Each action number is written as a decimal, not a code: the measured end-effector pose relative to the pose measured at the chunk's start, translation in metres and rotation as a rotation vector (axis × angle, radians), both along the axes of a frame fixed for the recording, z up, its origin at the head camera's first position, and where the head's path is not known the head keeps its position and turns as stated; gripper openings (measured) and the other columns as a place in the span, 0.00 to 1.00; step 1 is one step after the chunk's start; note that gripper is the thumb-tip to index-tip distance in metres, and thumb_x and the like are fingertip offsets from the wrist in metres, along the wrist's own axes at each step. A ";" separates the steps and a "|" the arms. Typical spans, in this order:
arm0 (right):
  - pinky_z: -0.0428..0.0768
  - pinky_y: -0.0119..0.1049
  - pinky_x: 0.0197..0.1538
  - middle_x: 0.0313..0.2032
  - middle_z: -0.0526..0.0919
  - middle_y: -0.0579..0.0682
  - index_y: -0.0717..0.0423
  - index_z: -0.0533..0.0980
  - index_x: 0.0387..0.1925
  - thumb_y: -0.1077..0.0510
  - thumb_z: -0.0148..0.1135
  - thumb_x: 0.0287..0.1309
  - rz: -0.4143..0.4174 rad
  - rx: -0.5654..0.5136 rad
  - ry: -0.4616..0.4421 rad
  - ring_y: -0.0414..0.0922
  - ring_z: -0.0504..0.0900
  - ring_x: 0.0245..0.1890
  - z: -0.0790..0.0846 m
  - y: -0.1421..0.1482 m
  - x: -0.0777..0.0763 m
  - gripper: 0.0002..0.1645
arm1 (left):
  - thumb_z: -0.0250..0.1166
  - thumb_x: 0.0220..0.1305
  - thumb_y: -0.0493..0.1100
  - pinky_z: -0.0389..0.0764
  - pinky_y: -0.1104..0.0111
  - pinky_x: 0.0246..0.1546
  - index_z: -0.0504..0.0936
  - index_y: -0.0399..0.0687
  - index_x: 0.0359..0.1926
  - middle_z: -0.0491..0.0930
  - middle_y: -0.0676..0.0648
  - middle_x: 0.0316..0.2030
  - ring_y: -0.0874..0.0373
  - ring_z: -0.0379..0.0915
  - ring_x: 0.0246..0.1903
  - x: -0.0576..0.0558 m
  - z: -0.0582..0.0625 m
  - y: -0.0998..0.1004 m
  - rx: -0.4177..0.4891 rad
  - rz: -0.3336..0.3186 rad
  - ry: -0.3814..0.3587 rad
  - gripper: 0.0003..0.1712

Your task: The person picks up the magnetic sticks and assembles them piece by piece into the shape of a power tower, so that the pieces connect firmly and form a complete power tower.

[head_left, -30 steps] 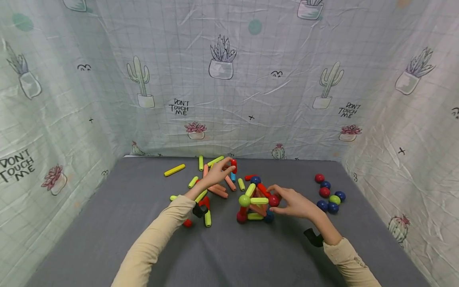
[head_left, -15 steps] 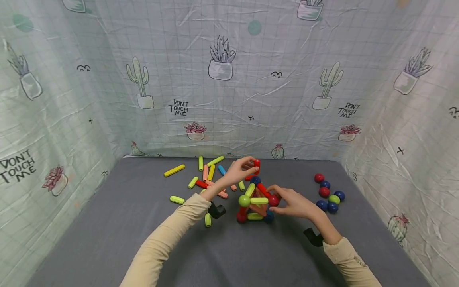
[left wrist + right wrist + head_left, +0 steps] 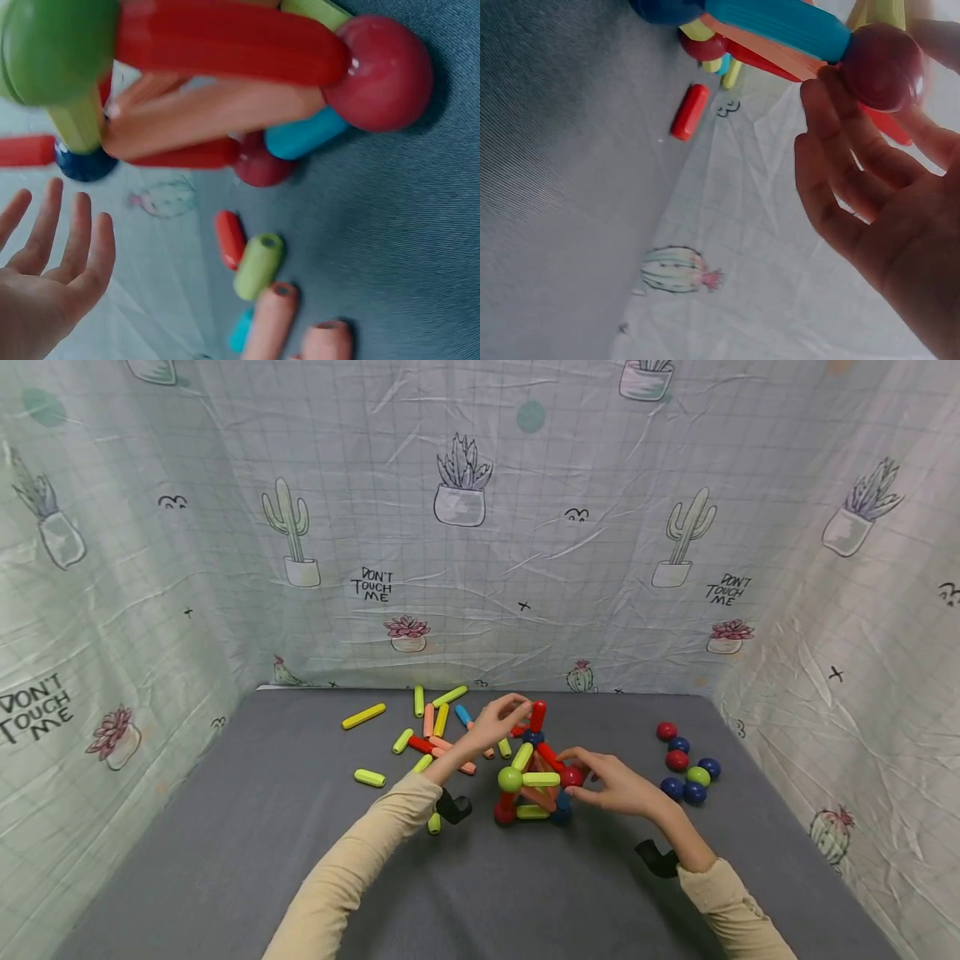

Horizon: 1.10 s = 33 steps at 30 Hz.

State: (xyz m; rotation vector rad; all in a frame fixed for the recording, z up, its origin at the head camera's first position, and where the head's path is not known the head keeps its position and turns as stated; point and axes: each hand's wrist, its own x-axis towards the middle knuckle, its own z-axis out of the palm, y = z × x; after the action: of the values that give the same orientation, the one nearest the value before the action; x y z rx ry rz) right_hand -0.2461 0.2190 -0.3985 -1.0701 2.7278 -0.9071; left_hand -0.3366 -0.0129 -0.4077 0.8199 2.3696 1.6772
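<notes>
Right hand [image 3: 613, 783] pinches a red ball [image 3: 572, 777] at one corner of the rod-and-ball frame [image 3: 542, 779] on the table [image 3: 480, 893] — likely to steady it; left hand [image 3: 493, 725], fingers spread, grips nothing visible, just beside the red rod [image 3: 537, 717] standing on the frame's blue ball [image 3: 533, 737].

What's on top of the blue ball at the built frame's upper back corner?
A red stick stands roughly upright on the blue ball, the left hand beside it. The patch of ball under the stick's end is covered and can't be seen.
</notes>
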 end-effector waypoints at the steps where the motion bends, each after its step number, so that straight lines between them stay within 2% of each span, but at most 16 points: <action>1: 0.79 0.35 0.39 0.38 0.79 0.44 0.53 0.66 0.54 0.48 0.56 0.57 -0.006 -0.023 -0.017 0.35 0.77 0.36 -0.002 0.001 0.000 0.25 | 0.45 0.68 0.51 0.78 0.58 0.39 0.71 0.42 0.53 0.76 0.37 0.47 0.43 0.74 0.45 -0.002 -0.003 -0.002 0.026 0.013 -0.017 0.21; 3: 0.78 0.34 0.39 0.40 0.79 0.46 0.52 0.66 0.54 0.49 0.54 0.58 -0.019 -0.071 -0.055 0.37 0.77 0.38 -0.005 0.004 0.000 0.23 | 0.44 0.68 0.49 0.77 0.56 0.39 0.72 0.40 0.51 0.76 0.35 0.46 0.40 0.74 0.44 -0.007 -0.012 -0.006 0.043 0.041 -0.006 0.21; 6: 0.78 0.32 0.40 0.43 0.79 0.50 0.52 0.66 0.53 0.52 0.54 0.59 -0.034 -0.149 -0.117 0.39 0.78 0.40 -0.012 0.007 0.000 0.21 | 0.47 0.67 0.43 0.77 0.56 0.39 0.74 0.39 0.48 0.77 0.34 0.45 0.39 0.74 0.43 -0.012 -0.026 -0.013 -0.023 0.078 0.068 0.16; 9: 0.77 0.32 0.42 0.46 0.77 0.53 0.52 0.66 0.54 0.55 0.53 0.60 -0.037 -0.203 -0.154 0.41 0.77 0.42 -0.017 0.008 0.001 0.20 | 0.51 0.65 0.38 0.77 0.62 0.38 0.75 0.40 0.47 0.77 0.36 0.45 0.45 0.76 0.41 -0.017 -0.041 -0.018 -0.185 0.087 0.199 0.13; 12: 0.77 0.33 0.43 0.47 0.76 0.54 0.53 0.66 0.54 0.56 0.53 0.60 -0.040 -0.227 -0.165 0.41 0.77 0.43 -0.020 0.008 0.001 0.20 | 0.51 0.62 0.34 0.76 0.63 0.38 0.75 0.41 0.49 0.77 0.39 0.45 0.48 0.75 0.40 -0.020 -0.052 -0.019 -0.361 0.064 0.314 0.14; 15: 0.77 0.32 0.42 0.47 0.76 0.54 0.53 0.66 0.54 0.56 0.52 0.60 -0.045 -0.228 -0.161 0.41 0.77 0.43 -0.021 0.007 0.002 0.20 | 0.53 0.61 0.34 0.73 0.60 0.45 0.75 0.43 0.51 0.76 0.41 0.48 0.48 0.73 0.43 -0.020 -0.059 -0.020 -0.555 0.035 0.440 0.17; 19: 0.77 0.32 0.43 0.47 0.76 0.54 0.53 0.65 0.54 0.57 0.52 0.60 -0.051 -0.212 -0.155 0.42 0.77 0.43 -0.019 0.006 0.003 0.20 | 0.56 0.61 0.39 0.71 0.53 0.48 0.74 0.47 0.54 0.73 0.43 0.53 0.45 0.69 0.49 -0.017 -0.064 -0.021 -0.769 -0.002 0.575 0.19; 23: 0.77 0.34 0.43 0.47 0.76 0.56 0.57 0.65 0.54 0.58 0.51 0.61 -0.058 -0.202 -0.156 0.44 0.77 0.43 -0.013 0.003 0.007 0.20 | 0.56 0.60 0.41 0.71 0.51 0.45 0.74 0.51 0.54 0.70 0.43 0.56 0.44 0.66 0.49 -0.014 -0.066 -0.022 -0.885 -0.017 0.663 0.19; 27: 0.77 0.35 0.42 0.47 0.76 0.57 0.59 0.65 0.54 0.59 0.51 0.61 -0.049 -0.200 -0.153 0.45 0.77 0.43 -0.008 0.002 0.010 0.20 | 0.56 0.60 0.41 0.70 0.53 0.45 0.74 0.54 0.53 0.73 0.44 0.51 0.45 0.68 0.47 -0.013 -0.065 -0.022 -0.974 -0.002 0.716 0.19; 31: 0.77 0.33 0.41 0.46 0.77 0.55 0.54 0.65 0.54 0.56 0.51 0.61 -0.044 -0.204 -0.145 0.42 0.77 0.42 -0.017 0.006 0.005 0.20 | 0.58 0.59 0.44 0.72 0.57 0.42 0.75 0.58 0.53 0.74 0.46 0.45 0.47 0.70 0.44 -0.010 -0.061 -0.019 -1.095 0.039 0.741 0.19; 33: 0.77 0.33 0.41 0.46 0.77 0.54 0.53 0.65 0.54 0.56 0.51 0.61 -0.050 -0.200 -0.148 0.42 0.77 0.42 -0.020 0.007 0.003 0.20 | 0.58 0.59 0.44 0.72 0.59 0.40 0.75 0.60 0.52 0.75 0.46 0.43 0.48 0.71 0.41 -0.008 -0.058 -0.018 -1.105 0.067 0.728 0.19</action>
State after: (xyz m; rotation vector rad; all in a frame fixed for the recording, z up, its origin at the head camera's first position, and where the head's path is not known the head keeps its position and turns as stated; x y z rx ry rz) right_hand -0.2434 0.2263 -0.4189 -0.9244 2.5967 -1.2365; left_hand -0.3448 -0.0314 -0.4654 1.1527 3.1181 -0.1819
